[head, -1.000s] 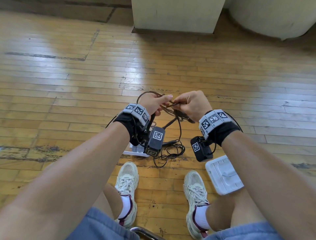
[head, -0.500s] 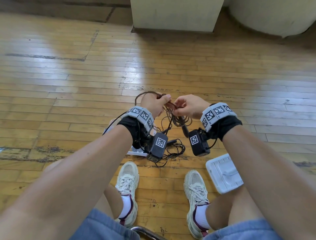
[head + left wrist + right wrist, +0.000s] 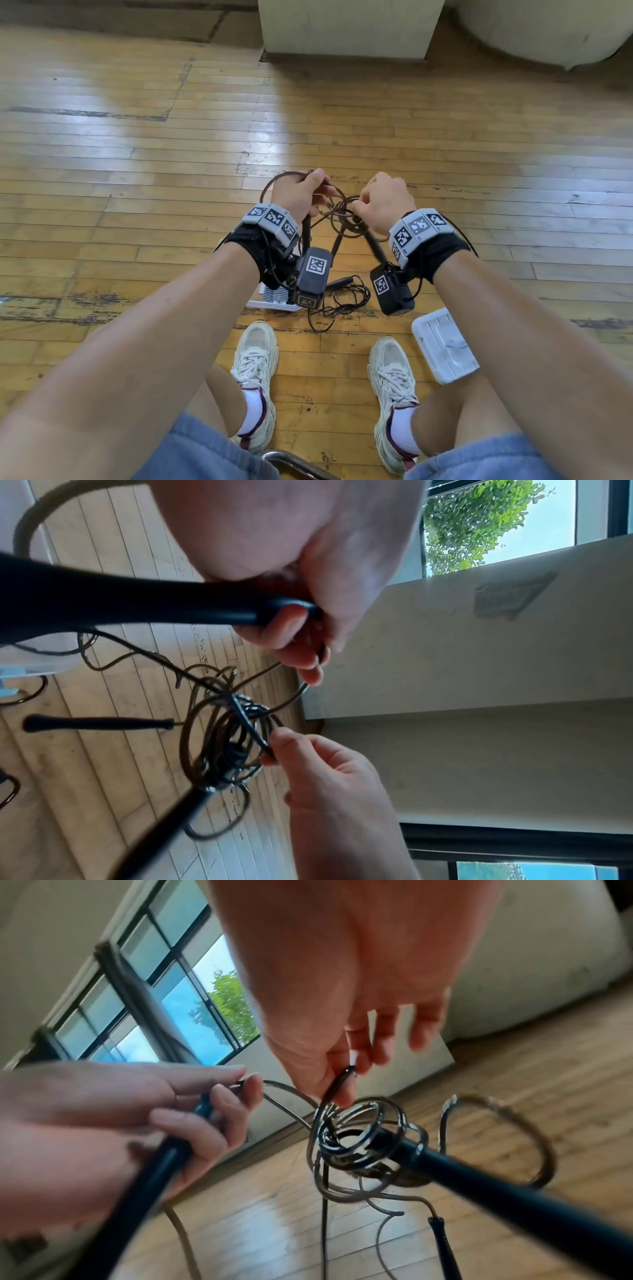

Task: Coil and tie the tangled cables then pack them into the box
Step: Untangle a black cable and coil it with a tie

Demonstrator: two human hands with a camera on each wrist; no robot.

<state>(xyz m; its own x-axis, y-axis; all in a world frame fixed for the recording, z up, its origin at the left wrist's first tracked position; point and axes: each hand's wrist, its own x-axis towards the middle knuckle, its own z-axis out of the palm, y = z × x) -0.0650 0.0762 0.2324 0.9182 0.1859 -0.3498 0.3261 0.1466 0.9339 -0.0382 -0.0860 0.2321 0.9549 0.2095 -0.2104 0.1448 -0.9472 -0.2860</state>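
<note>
A thin dark cable [image 3: 342,214] hangs in tangled loops between my hands, above the wooden floor. My left hand [image 3: 317,187] grips one thick black end [image 3: 164,604] of it together with a thin strand. My right hand [image 3: 362,202] pinches a thin black strand [image 3: 339,1083] that crosses the small coil [image 3: 356,1134]. Another thick black end [image 3: 479,1183] sticks out of the coil towards the right wrist. The rest of the cable [image 3: 346,301] trails down to a loose heap on the floor. A white box [image 3: 274,301] shows only partly behind my left wrist.
A white lid or tray [image 3: 445,346] lies on the floor by my right shoe [image 3: 390,383]. A pale cabinet base [image 3: 342,31] and a rounded pale object [image 3: 541,31] stand at the far edge. My left shoe [image 3: 255,370] is below the heap.
My hands were pressed together on the cable; they have drawn a little apart, and the small coil now hangs in the gap between them.
</note>
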